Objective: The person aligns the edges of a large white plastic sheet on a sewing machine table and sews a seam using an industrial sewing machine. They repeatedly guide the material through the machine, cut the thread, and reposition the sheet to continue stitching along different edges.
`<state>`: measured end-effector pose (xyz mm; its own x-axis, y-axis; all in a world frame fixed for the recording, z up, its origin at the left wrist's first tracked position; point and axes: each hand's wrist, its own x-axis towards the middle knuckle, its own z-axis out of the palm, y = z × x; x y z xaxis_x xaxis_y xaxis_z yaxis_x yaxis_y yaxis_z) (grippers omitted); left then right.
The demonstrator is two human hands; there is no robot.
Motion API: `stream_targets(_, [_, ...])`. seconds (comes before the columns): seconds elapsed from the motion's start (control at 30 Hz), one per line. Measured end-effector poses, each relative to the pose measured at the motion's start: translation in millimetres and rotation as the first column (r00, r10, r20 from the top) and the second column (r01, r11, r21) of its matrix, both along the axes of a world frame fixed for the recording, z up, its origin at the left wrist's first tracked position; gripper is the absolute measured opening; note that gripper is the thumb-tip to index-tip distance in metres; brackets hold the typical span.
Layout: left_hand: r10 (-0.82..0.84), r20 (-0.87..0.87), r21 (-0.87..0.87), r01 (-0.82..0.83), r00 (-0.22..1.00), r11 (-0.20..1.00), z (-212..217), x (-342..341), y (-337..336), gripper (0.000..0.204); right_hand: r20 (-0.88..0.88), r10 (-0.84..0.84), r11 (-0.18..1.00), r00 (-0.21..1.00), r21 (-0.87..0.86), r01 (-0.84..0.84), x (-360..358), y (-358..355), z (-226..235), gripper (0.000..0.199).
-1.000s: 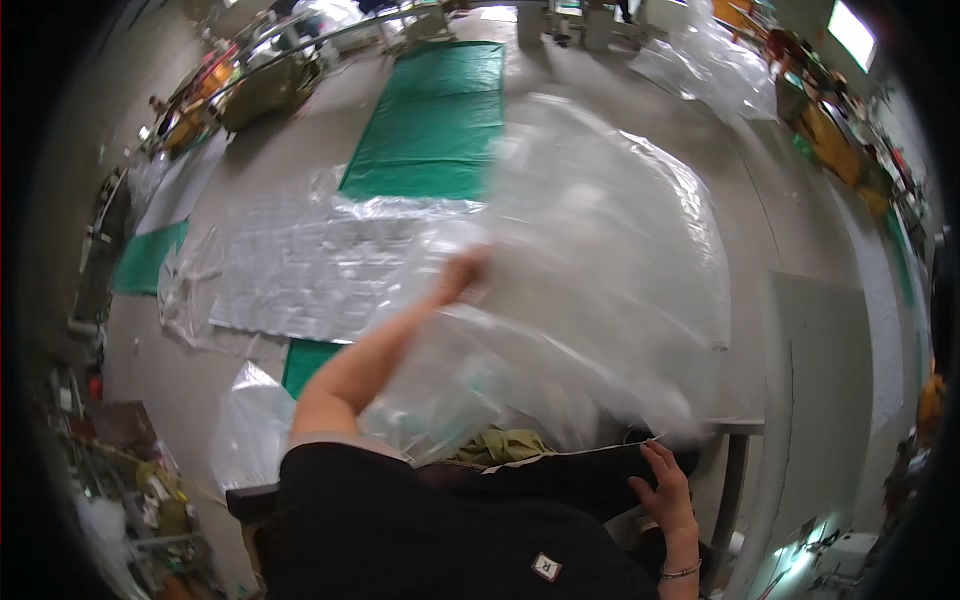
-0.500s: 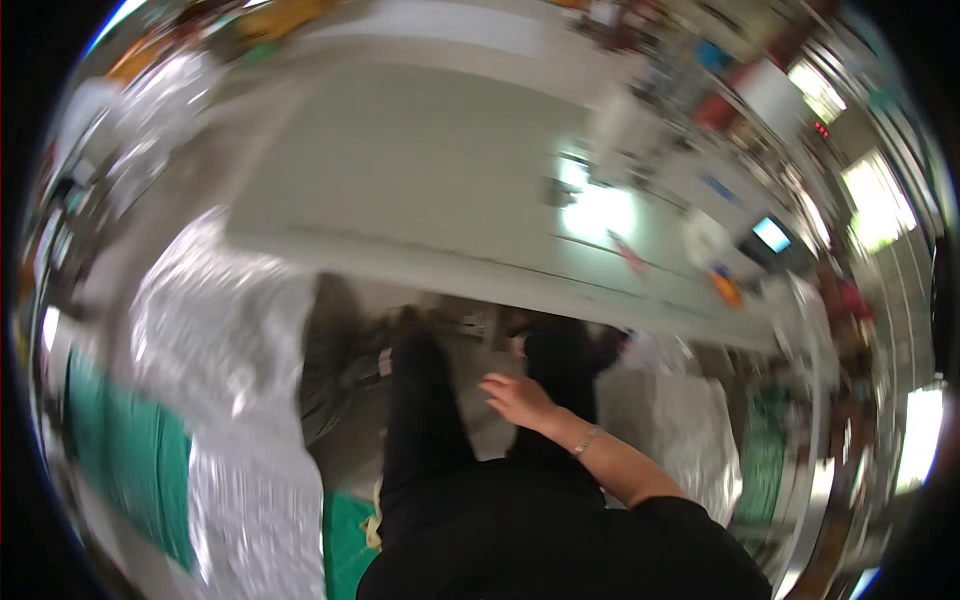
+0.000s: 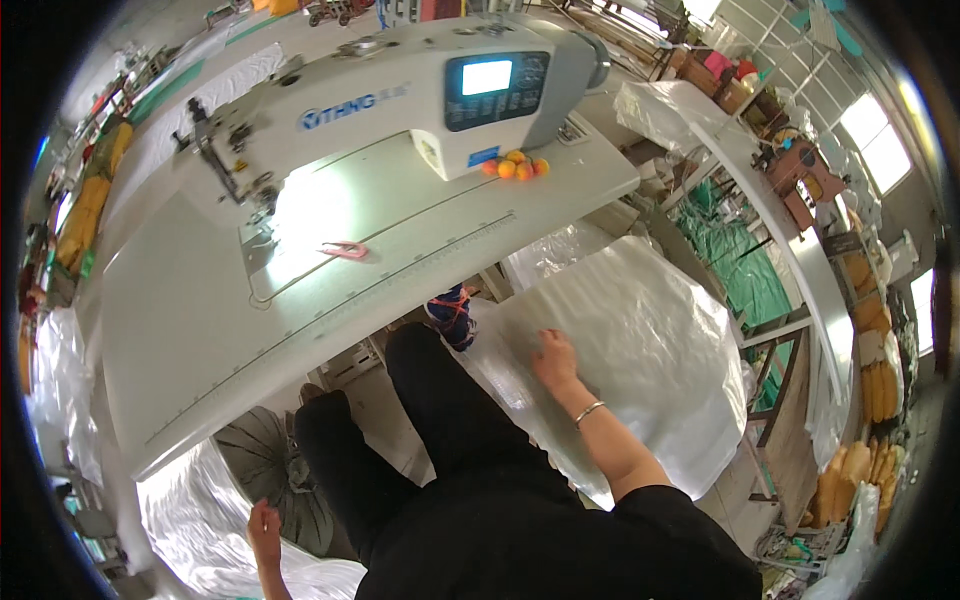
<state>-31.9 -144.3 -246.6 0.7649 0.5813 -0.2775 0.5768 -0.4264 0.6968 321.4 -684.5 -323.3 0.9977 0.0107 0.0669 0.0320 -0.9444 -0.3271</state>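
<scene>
My right hand [image 3: 556,360] hangs over a large translucent silvery plastic sheet [image 3: 650,330] to the right of my knees; its fingers are loosely bent with nothing seen in them, and whether it touches the sheet I cannot tell. Low on the left, my left hand [image 3: 264,530] is empty, fingers apart, beside a grey gathered bundle [image 3: 280,480] and more shiny plastic sheeting [image 3: 190,510]. Before me stands a white sewing machine [image 3: 400,100] with its lamp and screen lit. Pink thread snips [image 3: 345,250] lie on its table [image 3: 190,330], near the needle area.
Several small orange-yellow balls or fruits [image 3: 515,166] sit at the machine's base. A dark blue bundle with red strands [image 3: 452,315] is by my knee. On the right stand a white-edged bench [image 3: 790,250], green sheeting [image 3: 735,260] and a brown machine [image 3: 800,175].
The view has swung to the right and sharpened, bringing the sewing machine to the middle. My right hand has moved from before my legs to over the right-hand sheet. My left hand has come into view.
</scene>
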Motion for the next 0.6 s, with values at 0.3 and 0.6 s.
stream_targets(0.3, [-0.317,-0.095,-0.051,0.314,0.944,0.948,28,113,-85,0.030,-0.182,-0.181,0.952,0.966,-0.279,0.126,17,-70,-65,0.030])
stream_targets(0.6, [-0.333,-0.111,0.017,0.337,0.937,0.942,24,124,-94,0.026,-0.212,-0.038,0.948,0.976,-0.317,-0.032,38,-83,-93,0.015])
